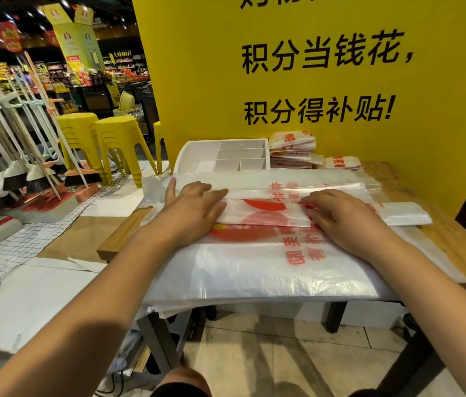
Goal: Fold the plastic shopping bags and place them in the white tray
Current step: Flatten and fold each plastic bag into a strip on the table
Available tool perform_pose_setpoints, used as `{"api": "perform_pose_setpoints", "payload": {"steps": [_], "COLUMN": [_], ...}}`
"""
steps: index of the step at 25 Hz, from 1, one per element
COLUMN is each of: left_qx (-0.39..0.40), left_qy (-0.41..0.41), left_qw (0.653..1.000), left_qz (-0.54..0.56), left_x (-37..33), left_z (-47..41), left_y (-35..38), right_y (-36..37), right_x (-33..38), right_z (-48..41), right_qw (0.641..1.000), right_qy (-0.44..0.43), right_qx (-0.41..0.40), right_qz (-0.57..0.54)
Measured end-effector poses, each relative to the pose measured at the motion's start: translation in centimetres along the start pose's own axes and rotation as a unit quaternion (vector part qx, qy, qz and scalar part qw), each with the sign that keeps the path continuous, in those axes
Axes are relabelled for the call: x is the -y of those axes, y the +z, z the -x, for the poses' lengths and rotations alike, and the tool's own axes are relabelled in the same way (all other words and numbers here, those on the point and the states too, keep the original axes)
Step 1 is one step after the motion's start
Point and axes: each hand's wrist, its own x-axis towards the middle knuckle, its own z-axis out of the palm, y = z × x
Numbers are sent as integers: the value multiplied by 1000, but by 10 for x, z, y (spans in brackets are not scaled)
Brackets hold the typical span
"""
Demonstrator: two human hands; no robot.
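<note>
**Status: both hands pressed flat on a part-folded bag**

1. Containers. The white tray (194, 156) stands at the far edge of the table (455, 253), just in front of the yellow board (254, 81). Dividers split its right part into several compartments, and the ones I can see show bare white floors. Just to the right of the tray stands a stack of folded bags (292, 150), with a smaller folded bundle (340, 163) beside it.

2. Task item. The bag being folded (340, 209) lies as a long narrow strip across the middle of the table, on top of a pile of flat bags (254, 267) that overhangs the near edge. The print is red on translucent white.

3. Hands. My left hand (194, 210) lies flat on the strip's left end, fingers straight. My right hand (340, 216) presses the strip right of centre, fingers extended leftward. The hands are apart, and neither clamps the plastic.

4. Room. The table is wooden on dark legs. To the left are yellow stools (120, 138), a rack of brooms (25, 167) and shop shelving further back.
</note>
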Motion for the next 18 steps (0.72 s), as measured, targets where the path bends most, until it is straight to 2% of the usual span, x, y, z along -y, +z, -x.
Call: {"api": "perform_pose_setpoints", "payload": {"steps": [3, 6, 9, 11, 15, 18], "left_qx": [-65, -123, -81, -51, 63, 43], "left_qy": [-57, -46, -41, -43, -91, -117], "left_qw": [996, 990, 989, 994, 994, 992], "left_qz": [9, 57, 114, 85, 21, 15], "left_x": [18, 23, 23, 25, 32, 33], "left_z": [2, 0, -7, -12, -12, -5], "left_y": [-7, -23, -43, -51, -45, -30], "right_y": [0, 2, 2, 2, 2, 3], "right_x": [-1, -2, -3, -4, -4, -5], "right_z": [2, 1, 0, 0, 0, 1], "right_qw": [999, 999, 1000, 999, 999, 999], "right_qy": [-13, -12, -5, -2, 1, -2], "right_qx": [-16, -9, 12, 19, 22, 19], "right_qz": [-42, -28, -27, -29, -35, -31]}}
